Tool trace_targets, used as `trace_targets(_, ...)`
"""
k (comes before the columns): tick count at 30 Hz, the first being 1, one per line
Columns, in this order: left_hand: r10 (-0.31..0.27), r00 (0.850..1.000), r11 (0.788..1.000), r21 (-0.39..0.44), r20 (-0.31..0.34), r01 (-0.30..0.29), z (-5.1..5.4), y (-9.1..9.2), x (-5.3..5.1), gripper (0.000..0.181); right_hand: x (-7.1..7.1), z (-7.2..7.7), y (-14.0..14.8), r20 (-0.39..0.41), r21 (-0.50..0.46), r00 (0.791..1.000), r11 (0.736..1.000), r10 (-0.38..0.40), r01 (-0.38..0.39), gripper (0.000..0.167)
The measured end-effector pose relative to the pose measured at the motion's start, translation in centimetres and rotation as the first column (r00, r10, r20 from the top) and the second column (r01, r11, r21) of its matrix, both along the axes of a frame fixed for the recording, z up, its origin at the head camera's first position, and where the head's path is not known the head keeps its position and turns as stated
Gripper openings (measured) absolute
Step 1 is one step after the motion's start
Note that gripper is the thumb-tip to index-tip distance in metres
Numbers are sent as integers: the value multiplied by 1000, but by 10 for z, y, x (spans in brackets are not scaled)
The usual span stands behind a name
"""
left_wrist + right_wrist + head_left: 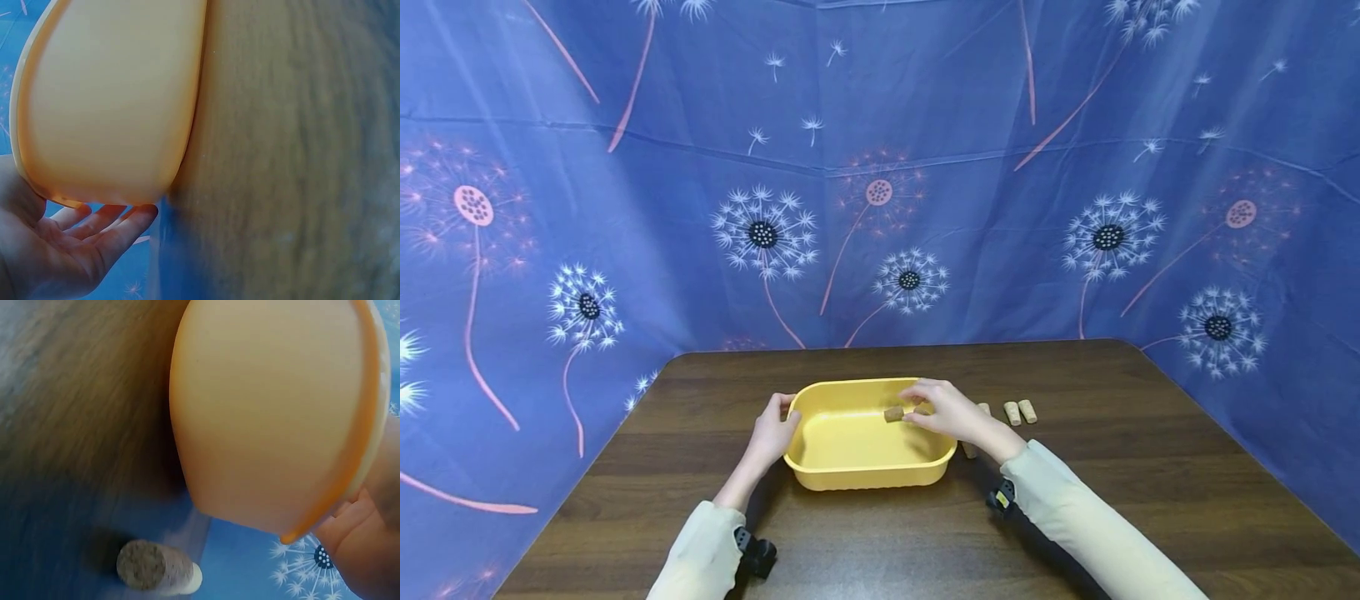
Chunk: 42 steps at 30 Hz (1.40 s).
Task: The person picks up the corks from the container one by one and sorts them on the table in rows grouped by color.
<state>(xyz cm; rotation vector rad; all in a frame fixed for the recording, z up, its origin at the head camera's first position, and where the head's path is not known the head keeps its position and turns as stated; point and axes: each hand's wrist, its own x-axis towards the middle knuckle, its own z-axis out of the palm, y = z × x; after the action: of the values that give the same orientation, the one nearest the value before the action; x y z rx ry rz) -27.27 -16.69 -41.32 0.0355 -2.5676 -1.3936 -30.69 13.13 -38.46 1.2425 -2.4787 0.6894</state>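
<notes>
A yellow plastic basin (865, 480) sits on the table, its left end in my left hand (775, 429). That thumb lies over the rim while the fingers reach along the outside, as the left wrist view (69, 250) shows. Over the basin's right part is my right hand (943, 410), bent at the wrist across the rim. Its thumb and index fingertip stand apart. Just left of these fingertips, inside the basin, a brown cork (893, 414) shows almost whole. In the right wrist view the basin wall (269, 412) hides the right fingertips.
Several corks are on the table right of the basin: a pair (1012, 413) farther right, others partly behind my right forearm. One cork (147, 565) appears near the basin in the right wrist view. A blue dandelion-print cloth (970, 183) hangs behind the wooden table (865, 550).
</notes>
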Motion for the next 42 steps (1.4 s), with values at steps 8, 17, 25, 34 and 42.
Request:
trace_targets(8,3,1000,1000,-12,-1,-3,-1,1,-2,32,-6,-4,-13,59,5,998,1000,-17,16,29)
trace_targets(17,6,1000,1000,2,-2,-6,-1,1,-1,31,-11,-11,-26,14,42,996,995,-88,88,27)
trace_targets(25,8,1000,1000,11,-9,-8,-2,1,-1,30,-11,-13,-33,10,86,991,987,-134,133,27)
trace_targets(34,5,1000,1000,13,-8,-5,-2,1,-2,31,-9,-15,-33,-3,127,990,981,-144,144,27)
trace_targets(42,-3,1000,1000,2,-2,3,-4,1,-2,31,-9,-17,-32,68,197,984,970,-162,146,32)
